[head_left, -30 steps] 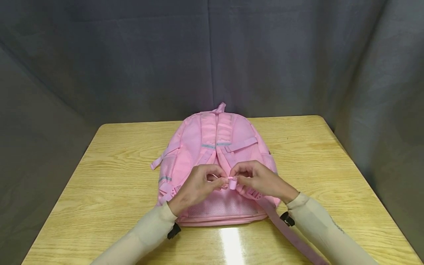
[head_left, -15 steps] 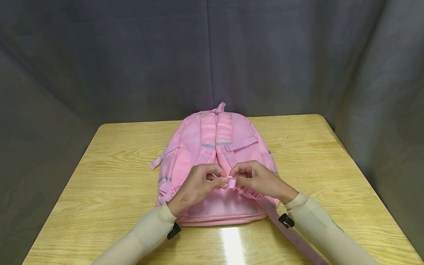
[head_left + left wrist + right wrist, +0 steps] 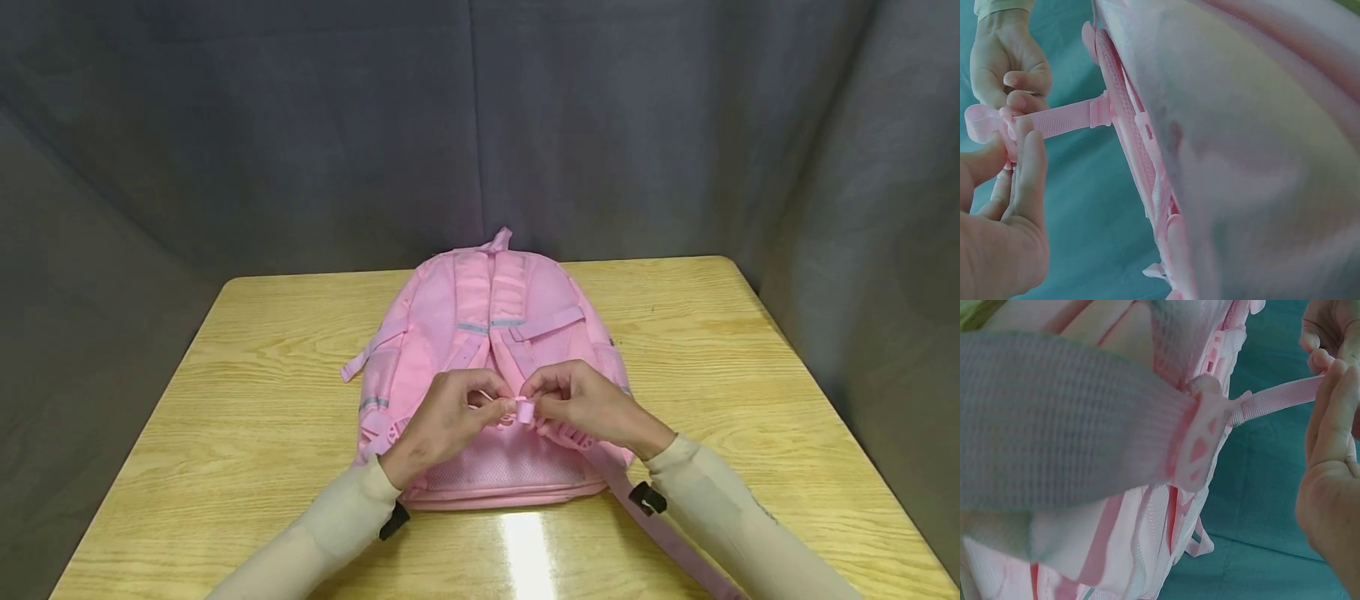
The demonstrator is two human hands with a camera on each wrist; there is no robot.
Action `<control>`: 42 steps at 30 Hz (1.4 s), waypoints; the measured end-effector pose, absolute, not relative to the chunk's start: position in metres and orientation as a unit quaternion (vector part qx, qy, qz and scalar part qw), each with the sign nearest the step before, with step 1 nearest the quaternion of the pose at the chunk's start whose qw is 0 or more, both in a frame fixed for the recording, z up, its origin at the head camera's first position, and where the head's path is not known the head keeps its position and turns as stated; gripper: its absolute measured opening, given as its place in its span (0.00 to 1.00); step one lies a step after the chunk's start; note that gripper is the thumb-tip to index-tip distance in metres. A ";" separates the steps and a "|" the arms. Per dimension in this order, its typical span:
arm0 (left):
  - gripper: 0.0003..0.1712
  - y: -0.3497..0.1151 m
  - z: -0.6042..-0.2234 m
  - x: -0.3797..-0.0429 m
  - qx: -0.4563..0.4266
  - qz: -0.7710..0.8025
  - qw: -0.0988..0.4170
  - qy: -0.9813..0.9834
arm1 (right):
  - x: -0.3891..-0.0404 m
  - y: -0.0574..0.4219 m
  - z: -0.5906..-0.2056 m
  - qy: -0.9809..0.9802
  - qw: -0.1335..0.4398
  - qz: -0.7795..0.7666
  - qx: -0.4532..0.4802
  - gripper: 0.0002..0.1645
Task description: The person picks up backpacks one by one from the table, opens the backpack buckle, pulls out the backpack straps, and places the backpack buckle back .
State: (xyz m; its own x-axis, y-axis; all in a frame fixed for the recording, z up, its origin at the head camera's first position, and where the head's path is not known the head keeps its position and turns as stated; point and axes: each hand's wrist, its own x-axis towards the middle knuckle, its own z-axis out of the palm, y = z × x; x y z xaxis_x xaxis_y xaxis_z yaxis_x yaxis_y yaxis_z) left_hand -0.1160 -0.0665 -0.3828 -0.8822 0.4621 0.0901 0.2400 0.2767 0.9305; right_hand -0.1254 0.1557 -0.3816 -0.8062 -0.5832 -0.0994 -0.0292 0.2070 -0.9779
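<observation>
A pink backpack [image 3: 487, 467] lies with its shoulder straps facing up. Over its lower part, both hands meet at a small pink plastic buckle [image 3: 1009, 131] on a webbing strap [image 3: 1063, 119]. My left hand [image 3: 450, 412] pinches one end of the buckle between thumb and fingers. From the other side, my right hand [image 3: 588, 404] pinches the buckle's opposite end, its fingertips right beside the webbing. A short loop of webbing [image 3: 525, 411] stands out of the buckle between the hands. The strap runs taut back to the bag, and fingers partly hide the buckle.
The backpack rests on a wood-grain table [image 3: 262, 375] with dark curtains [image 3: 337, 142] behind it. A long wide strap [image 3: 660, 533] trails from the bag's right side under the right forearm. Another ladder buckle [image 3: 1200, 444] shows close in the right wrist view.
The webbing loop has shifted very slightly left and looks a little shorter. Both hands keep their pinch in nearly the same place.
</observation>
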 end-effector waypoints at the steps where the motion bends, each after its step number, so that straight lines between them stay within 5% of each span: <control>1: 0.03 -0.067 -0.383 -0.116 0.221 0.562 0.102 0.791 | -0.126 0.156 -0.382 0.742 0.232 -0.593 -0.209 0.10; 28: 0.03 -0.062 -0.380 -0.114 0.201 0.562 0.082 0.798 | -0.122 0.154 -0.379 0.781 0.171 -0.557 -0.224 0.09; 42: 0.04 -0.064 -0.383 -0.116 0.201 0.571 0.089 0.791 | -0.123 0.155 -0.377 0.778 0.187 -0.562 -0.210 0.10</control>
